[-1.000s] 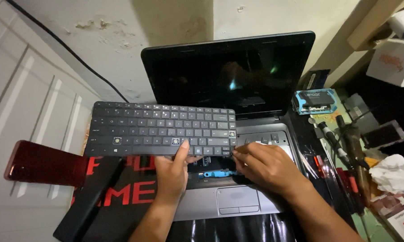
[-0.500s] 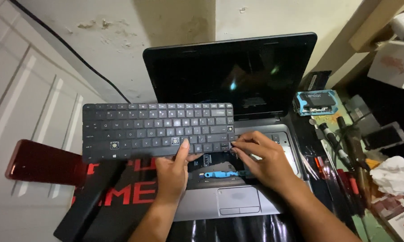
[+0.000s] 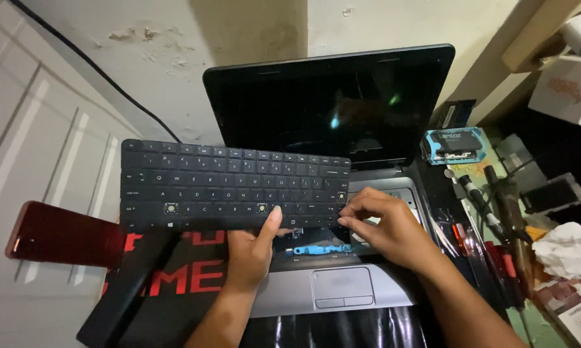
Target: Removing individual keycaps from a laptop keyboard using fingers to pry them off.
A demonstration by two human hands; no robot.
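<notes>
A black laptop keyboard (image 3: 226,190) is lifted free of an open laptop (image 3: 332,106) and held over its left side. My left hand (image 3: 252,248) grips the keyboard's near edge, thumb on top of the keys. My right hand (image 3: 387,229) pinches the keyboard's right near corner with its fingertips. Under the keyboard the silver laptop base (image 3: 393,293) shows an opened bay with a blue part (image 3: 316,249) in it. The trackpad (image 3: 342,287) lies just in front of my hands. The laptop screen is dark.
A dark red flat object (image 3: 58,235) lies at the left. A black mat with red letters (image 3: 181,283) sits under the laptop. Screwdrivers and tools (image 3: 490,219) crowd the right side, with a blue-edged small case (image 3: 455,145), crumpled white paper (image 3: 567,248) and boxes.
The keyboard has shifted a little to the left and my right hand's fingers have closed onto its right near corner. The view has drifted slightly.
</notes>
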